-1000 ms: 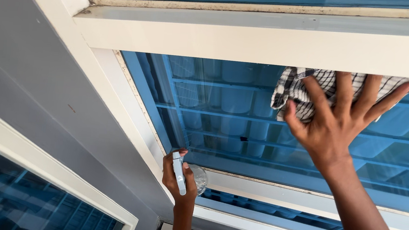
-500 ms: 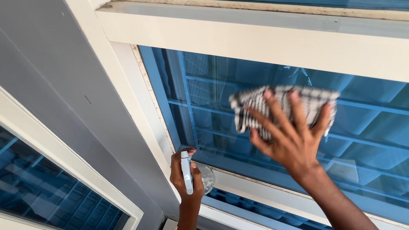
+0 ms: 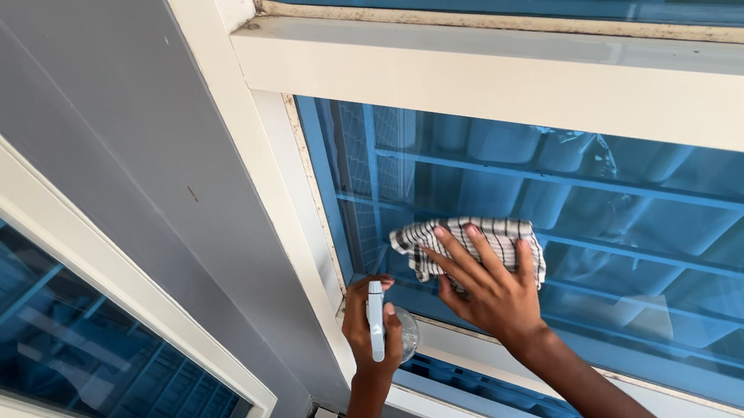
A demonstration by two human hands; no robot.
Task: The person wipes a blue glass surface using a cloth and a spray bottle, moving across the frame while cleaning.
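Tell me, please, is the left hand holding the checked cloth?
No, the left hand grips a spray bottle; the right hand presses the cloth on the glass.

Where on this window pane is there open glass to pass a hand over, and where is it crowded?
Open: glass right of the checked cloth and above it, below the white crossbar. Crowded: lower left corner, where the right hand, left hand and spray bottle meet.

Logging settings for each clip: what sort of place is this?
Probably the outside wall of a building: a white-framed window with blue-tinted glass set in a grey wall. The right hand presses a checked cloth to the pane.
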